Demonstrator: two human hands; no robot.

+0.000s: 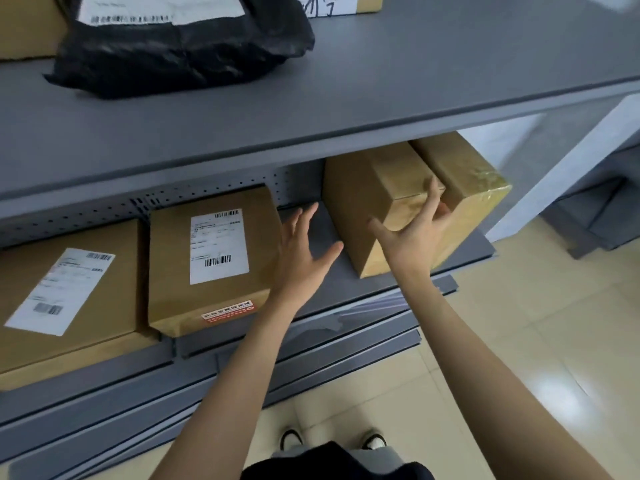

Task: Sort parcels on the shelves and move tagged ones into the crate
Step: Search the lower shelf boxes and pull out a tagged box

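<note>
On the lower grey shelf [311, 223] stand several brown cardboard parcels. A plain tall box [377, 188] is tilted at the right, with a taped box [471, 181] beside it. My right hand [415, 233] has its fingers spread against the tall box's front corner. My left hand [304, 251] hovers open in the gap between that box and a labelled parcel [211, 258] that carries a white shipping label and a red sticker. Another labelled box [65, 289] sits at the far left.
The upper shelf [381, 98] juts out above the parcels and holds a black plastic mailer [180, 53] and cardboard boxes at the back. Cream floor tiles [536, 323] lie to the right. My shoes [291, 439] show below.
</note>
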